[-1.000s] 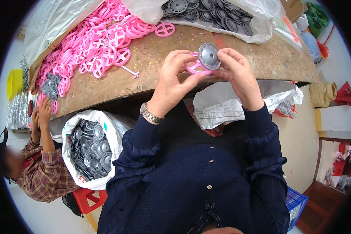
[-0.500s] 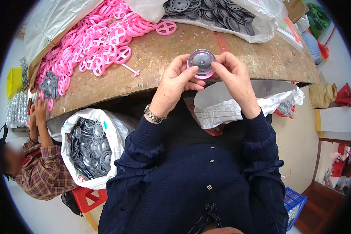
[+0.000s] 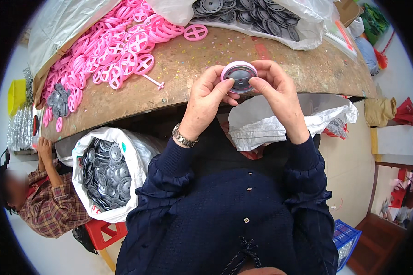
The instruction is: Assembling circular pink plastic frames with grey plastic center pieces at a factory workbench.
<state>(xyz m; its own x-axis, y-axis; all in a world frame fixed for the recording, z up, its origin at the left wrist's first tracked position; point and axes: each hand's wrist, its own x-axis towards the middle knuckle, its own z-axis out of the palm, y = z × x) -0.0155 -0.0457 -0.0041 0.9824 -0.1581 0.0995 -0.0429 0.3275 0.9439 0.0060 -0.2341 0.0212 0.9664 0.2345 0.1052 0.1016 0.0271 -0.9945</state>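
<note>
Both my hands hold one toy wheel (image 3: pixel 239 77) just over the table's near edge: a grey plastic disc set in a pink rim. My left hand (image 3: pixel 209 91) grips its left side, thumb on the grey face and fingers behind. From the right, my right hand (image 3: pixel 277 91) pinches it the same way, thumb on the disc's lower right. Pink spoked wheels (image 3: pixel 119 50) lie heaped on the wooden table (image 3: pixel 183 68) at the left. Grey discs (image 3: pixel 261 16) fill a white plastic bag at the back. The fingers hide the wheel's underside.
Left of me, an open white sack (image 3: pixel 140 151) of grey discs stands on a red stool (image 3: pixel 106 234). A white sack (image 3: pixel 280 126) hangs below the table edge. A co-worker (image 3: pixel 55 197) sits at the far left. A blue crate (image 3: pixel 346 243) stands at the lower right.
The wheel has tilted in my hands, so its pink rim now shows along the top instead of the bottom. The co-worker's hands have drawn back from the table edge.
</note>
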